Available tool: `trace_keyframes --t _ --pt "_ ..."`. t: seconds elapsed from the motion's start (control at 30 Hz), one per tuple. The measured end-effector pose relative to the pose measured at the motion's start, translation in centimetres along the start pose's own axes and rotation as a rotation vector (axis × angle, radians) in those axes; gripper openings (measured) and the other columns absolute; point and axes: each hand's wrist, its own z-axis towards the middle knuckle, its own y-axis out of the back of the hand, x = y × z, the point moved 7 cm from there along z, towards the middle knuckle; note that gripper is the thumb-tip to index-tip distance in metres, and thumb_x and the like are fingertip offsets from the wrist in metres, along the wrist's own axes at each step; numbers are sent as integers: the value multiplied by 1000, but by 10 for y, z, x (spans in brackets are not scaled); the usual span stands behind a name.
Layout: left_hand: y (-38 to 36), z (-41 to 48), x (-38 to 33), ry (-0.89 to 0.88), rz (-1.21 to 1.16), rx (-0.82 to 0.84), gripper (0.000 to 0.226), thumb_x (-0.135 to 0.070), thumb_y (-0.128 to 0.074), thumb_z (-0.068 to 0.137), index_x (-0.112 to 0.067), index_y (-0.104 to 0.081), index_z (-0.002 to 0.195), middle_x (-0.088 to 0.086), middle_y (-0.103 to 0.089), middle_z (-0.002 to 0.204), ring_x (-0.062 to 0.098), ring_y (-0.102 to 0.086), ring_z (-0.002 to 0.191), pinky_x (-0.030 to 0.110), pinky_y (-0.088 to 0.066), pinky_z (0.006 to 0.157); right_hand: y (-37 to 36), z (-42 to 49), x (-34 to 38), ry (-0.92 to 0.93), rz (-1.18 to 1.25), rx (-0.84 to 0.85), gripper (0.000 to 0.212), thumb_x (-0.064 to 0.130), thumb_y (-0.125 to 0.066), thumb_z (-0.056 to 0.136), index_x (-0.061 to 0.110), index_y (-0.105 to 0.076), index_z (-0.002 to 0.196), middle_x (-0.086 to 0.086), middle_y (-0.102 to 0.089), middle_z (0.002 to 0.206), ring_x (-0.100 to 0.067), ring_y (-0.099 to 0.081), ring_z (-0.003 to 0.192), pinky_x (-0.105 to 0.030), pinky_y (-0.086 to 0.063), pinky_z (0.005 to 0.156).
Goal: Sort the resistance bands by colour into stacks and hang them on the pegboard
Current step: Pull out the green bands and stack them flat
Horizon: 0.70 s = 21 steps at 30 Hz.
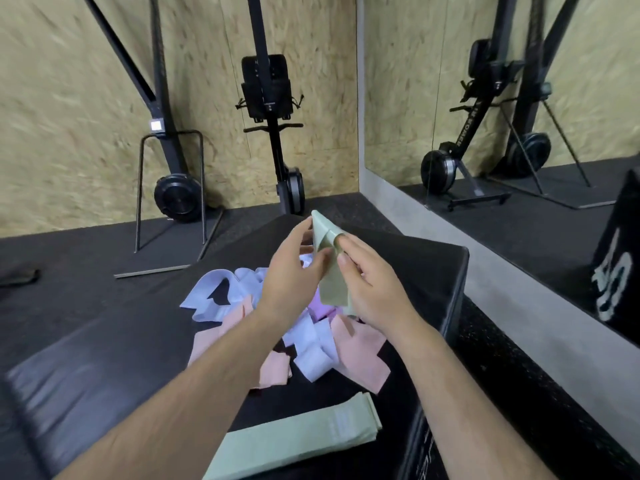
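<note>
A: Hands, status?

B: Both are raised over the far half of the padded box (121, 341), close together. The left hand (294, 268) has its fingers curled onto the upper part of a green band (333, 285). The right hand (367, 282) pinches the same band from the other side, and one fingertip is tucked into its folded top. The band hangs between them, clear of the box top.

A: Other green ones?

B: A flat green stack (298, 434) lies along the near part of the box, and its right end reaches almost to the box's right edge. How many bands it holds cannot be told.

A: Unsorted material?

B: A mixed pile (311, 334) sits at the middle of the box top, directly under the hands. The pale blue bands (207, 296) spread toward the left side. The pink bands (360, 355) lie toward the near and right side. One purple band (320, 308) shows just below the held band. All of them overlap, looped and crumpled.

A: Surroundings?

B: Dark rubber floor (69, 265) surrounds the box. An upright rowing machine (270, 98) stands against the chipboard wall past the far corner. A mirror (519, 98) is mounted on the wall beyond the right edge. The left part of the frame is motion-blurred.
</note>
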Motion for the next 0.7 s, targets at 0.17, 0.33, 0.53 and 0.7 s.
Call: trace_keyframes --t 0.17,0.33,0.53,0.7 --pt "51 -9 -59 -25 12 -75 45 -33 -72 89 -40 -54 129 -8 -61 106 6 -64 85 36 -59 77 17 2 73 26 49 -54 32 20 -46 107 20 -65 132 17 -63 127 5 -55 121 -19 -44 103" --pt "91 -43 -101 128 -52 39 60 -39 -78 83 -38 -49 135 4 -60 106 14 -68 80 25 -57 66 14 -11 118 -57 134 6 22 25 -62 99 31 -72 117 11 -74 109 -8 -68 105 -35 -55 94" --pt "129 -90 -139 188 -188 139 55 -49 -89 65 -18 -67 105 9 -74 102 22 -70 89 40 -55 86 -9 -55 153 -159 95 53 41 62 -77 78 34 -75 109 16 -75 101 -4 -68 99 -29 -54 83" --pt "149 -113 -159 73 18 115 27 -31 -87 75 -19 -69 91 4 -72 83 18 -64 72 33 -57 70 -23 -79 174 -196 69 64 45 56 -70 88 11 -73 86 9 -58 69 -9 -50 65 -26 -37 61"
